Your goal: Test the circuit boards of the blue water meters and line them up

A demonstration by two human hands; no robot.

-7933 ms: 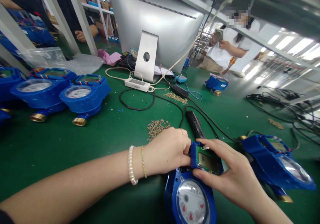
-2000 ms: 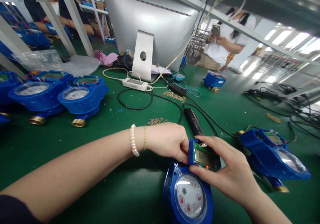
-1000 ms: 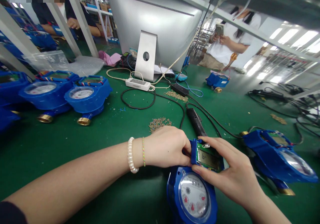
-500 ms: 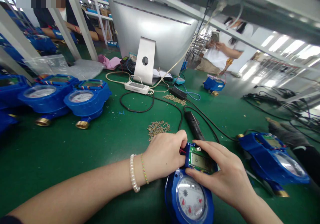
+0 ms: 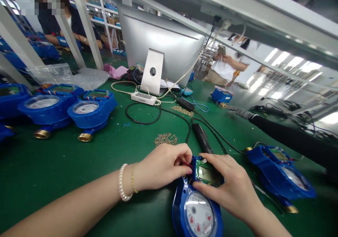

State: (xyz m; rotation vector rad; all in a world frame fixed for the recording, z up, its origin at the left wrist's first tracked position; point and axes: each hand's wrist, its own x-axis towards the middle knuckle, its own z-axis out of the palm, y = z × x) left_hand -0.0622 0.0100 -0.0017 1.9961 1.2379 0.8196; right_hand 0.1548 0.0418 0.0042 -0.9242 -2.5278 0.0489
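Note:
A blue water meter (image 5: 178, 212) with a round dial (image 5: 199, 214) lies in front of me. A green circuit board with a small display (image 5: 208, 175) sits at its upper housing. My left hand (image 5: 161, 164) is closed in a pinch on thin red wires (image 5: 187, 164) at the housing's left side; its fingertips are partly hidden. My right hand (image 5: 235, 184) spans the board, thumb at the near edge and fingers at the far edge, gripping it. Just beyond lies a black electric screwdriver (image 5: 202, 138), near a pile of small screws (image 5: 166, 139).
More blue meters stand at left (image 5: 92, 113) and right (image 5: 281, 173). A monitor (image 5: 163, 39), white adapter (image 5: 143, 98), cables and a second screw pile (image 5: 182, 110) lie beyond. A co-worker's gloved hand (image 5: 240, 113) reaches toward a far meter (image 5: 221, 95).
My left hand has drawn slightly left from the housing, exposing more of the red wires. At right, the co-worker's gloved arm has stretched toward the far meter. The view has shifted slightly.

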